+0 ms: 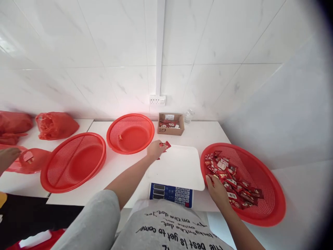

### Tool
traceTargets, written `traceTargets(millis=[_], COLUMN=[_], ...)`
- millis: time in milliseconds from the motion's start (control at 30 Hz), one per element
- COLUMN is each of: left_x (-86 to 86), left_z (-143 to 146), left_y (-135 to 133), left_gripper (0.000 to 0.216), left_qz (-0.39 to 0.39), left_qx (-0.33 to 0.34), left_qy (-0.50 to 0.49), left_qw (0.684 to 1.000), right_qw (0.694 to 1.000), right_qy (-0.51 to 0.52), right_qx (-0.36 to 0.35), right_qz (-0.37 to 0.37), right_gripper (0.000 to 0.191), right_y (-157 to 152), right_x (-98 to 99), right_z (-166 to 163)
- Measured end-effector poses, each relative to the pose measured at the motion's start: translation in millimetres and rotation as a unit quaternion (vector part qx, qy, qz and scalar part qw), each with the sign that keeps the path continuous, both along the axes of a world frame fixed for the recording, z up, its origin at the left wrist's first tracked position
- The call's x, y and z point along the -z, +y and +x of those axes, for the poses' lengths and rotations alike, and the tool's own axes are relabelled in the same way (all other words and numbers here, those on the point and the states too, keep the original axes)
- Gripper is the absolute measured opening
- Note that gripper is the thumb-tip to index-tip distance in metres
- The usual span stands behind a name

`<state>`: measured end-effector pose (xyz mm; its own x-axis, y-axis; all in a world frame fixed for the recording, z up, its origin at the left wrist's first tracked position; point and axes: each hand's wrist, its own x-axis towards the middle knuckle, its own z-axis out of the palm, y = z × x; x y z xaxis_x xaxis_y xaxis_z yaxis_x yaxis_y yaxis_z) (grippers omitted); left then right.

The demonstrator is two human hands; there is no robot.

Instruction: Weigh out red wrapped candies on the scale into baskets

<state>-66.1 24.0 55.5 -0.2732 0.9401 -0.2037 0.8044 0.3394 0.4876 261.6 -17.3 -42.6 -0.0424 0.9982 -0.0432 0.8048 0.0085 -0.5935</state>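
Note:
My left hand (155,150) is closed on small red snack packets (167,144), over the left back edge of the scale's white pan (179,166). My right hand (216,189) has its fingers curled at the near left rim of a large red mesh basket (279,205). It appears to grip that rim; the fingertips are partly hidden. Many red snack packets (231,182) lie heaped inside this basket. Below the pan sits the scale's blue keypad panel (170,195).
Two more red baskets stand to the left; the farther basket (130,117) holds one small packet, beside the nearer basket (45,177). A cardboard box (170,131) with packets and a clear plastic item (188,115) are by the wall. Red bags (56,126) and another person's hand (9,156) are far left.

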Motion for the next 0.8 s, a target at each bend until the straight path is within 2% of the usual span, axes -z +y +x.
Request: traceTargets(millis=[167, 267, 333, 467, 533, 667, 800], left_x=[-33.1, -37.2, -32.8, -21.4, -17.5, -9.9, -4.5], left_z=[-85, -129, -155, -204, -223, -244, -247], left_y=[10, 1, -15, -68, -96, -126, -123], left_gripper=[0.042, 0.061, 0.067, 0.047, 0.044, 0.063, 0.072], left_qz=[0.038, 0.031, -0.019, -0.114, -0.142, -0.15, -0.135], left_qx=[-0.081, -0.114, -0.112, -0.108, -0.111, -0.048, 0.06], left_qy=[0.033, 0.092, 0.158, 0.203, 0.214, 0.271, 0.293], left_qw=[0.995, 0.989, 0.981, 0.966, 0.96, 0.95, 0.945], right_qw=[1.0, 1.0, 0.999, 0.999, 0.998, 0.996, 0.994], right_qy=[-0.004, -0.015, -0.02, -0.032, -0.043, -0.067, -0.079], right_qx=[0.0, -0.002, -0.003, 0.0, 0.004, 0.019, 0.037], right_qz=[-0.017, -0.024, -0.029, -0.04, -0.045, -0.062, -0.065], right_gripper=[0.049, 0.05, 0.05, 0.052, 0.052, 0.052, 0.052], right_y=[2, 3, 3, 3, 2, 2, 5], right_x=[0.2, 0.3, 0.3, -1.9, -4.8, -11.0, -11.0], right_z=[1, 2, 3, 1, -1, -7, -9])
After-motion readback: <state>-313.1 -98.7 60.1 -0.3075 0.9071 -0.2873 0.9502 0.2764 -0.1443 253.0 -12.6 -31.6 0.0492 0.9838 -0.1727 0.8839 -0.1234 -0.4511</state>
